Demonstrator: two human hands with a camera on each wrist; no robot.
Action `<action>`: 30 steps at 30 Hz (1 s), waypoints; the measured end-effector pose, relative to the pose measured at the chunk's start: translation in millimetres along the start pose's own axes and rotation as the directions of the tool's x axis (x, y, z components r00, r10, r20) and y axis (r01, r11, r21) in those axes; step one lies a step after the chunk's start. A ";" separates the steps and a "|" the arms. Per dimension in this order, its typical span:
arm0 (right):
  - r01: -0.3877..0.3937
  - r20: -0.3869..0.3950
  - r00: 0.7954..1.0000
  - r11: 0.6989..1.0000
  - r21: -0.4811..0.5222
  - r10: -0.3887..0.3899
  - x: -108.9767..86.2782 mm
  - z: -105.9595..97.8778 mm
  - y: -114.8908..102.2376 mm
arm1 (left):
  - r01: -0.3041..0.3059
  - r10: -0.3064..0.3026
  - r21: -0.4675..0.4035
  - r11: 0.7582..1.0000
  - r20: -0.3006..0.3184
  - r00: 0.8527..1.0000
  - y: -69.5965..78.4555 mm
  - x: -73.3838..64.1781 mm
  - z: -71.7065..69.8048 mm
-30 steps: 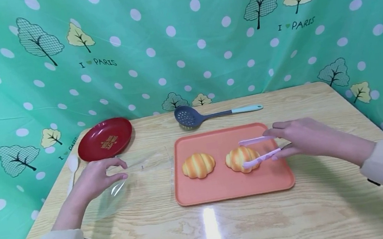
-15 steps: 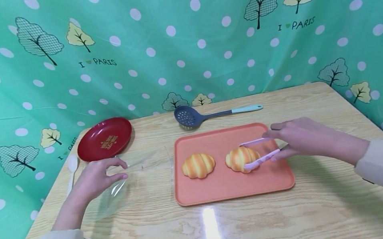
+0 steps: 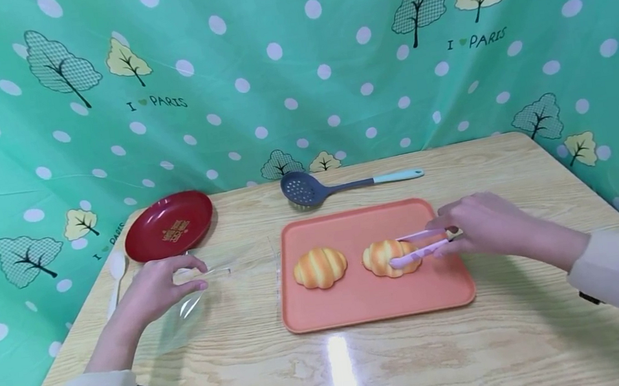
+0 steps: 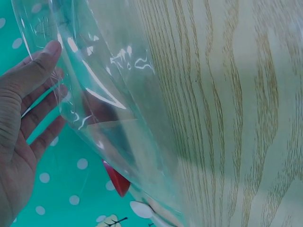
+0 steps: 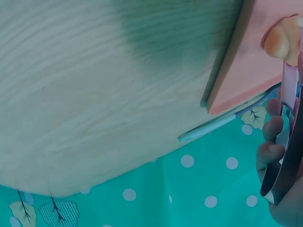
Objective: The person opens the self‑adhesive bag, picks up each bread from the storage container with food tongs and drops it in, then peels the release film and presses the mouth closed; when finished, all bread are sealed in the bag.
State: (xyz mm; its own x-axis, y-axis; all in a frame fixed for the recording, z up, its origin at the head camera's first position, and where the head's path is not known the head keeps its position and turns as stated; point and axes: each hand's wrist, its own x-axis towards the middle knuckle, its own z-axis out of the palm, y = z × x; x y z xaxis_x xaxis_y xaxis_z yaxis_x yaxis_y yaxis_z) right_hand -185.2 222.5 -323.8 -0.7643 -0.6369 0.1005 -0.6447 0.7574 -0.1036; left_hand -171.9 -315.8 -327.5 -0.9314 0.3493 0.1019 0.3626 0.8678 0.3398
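Observation:
In the head view, two croissants lie on a pink tray: a left croissant [image 3: 321,268] and a right croissant [image 3: 379,258]. My right hand [image 3: 486,223] grips lilac tongs [image 3: 420,253], whose tips sit on either side of the right croissant and touch it. The right wrist view shows my fingers wrapped round the tongs' metal handle [image 5: 286,161]. On the left, my left hand [image 3: 160,284] holds the edge of a clear plastic bag [image 4: 102,80], thumb on one side and fingers on the other. The bag stretches across the table towards the tray.
The pink tray [image 3: 380,306] stands mid-table. Behind it lies a blue slotted spoon [image 3: 309,188] with a pale handle. A red plate [image 3: 166,221] is at the back left, with a white spoon [image 3: 117,270] near the left edge. A patterned cloth [image 3: 292,58] hangs behind the table.
The tongs' arms have come closer together and lower onto the right croissant, which looks squeezed and slightly shifted. My left hand stays in place with the bag.

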 end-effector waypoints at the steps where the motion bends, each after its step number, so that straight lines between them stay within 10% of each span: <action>1: -0.001 -0.010 1.000 1.000 -0.002 0.001 -0.4 1.2 -0.4 | 0.003 -0.003 0.001 1.000 0.002 1.000 -0.1 -0.3 -0.1; 30: 0.046 -0.236 0.970 0.995 -0.086 -0.065 22.2 -24.6 -37.3 | -0.041 0.040 -0.010 0.999 -0.057 0.998 -1.3 -2.6 -3.4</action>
State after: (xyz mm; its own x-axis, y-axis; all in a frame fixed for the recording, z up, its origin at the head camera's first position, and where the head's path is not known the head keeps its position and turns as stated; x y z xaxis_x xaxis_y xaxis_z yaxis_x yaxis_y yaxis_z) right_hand -177.8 183.7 -293.4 -0.6968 -0.6329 0.3376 -0.6759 0.7369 -0.0135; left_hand -170.1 -319.1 -325.0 -0.9163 0.3633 0.1686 0.4001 0.8492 0.3446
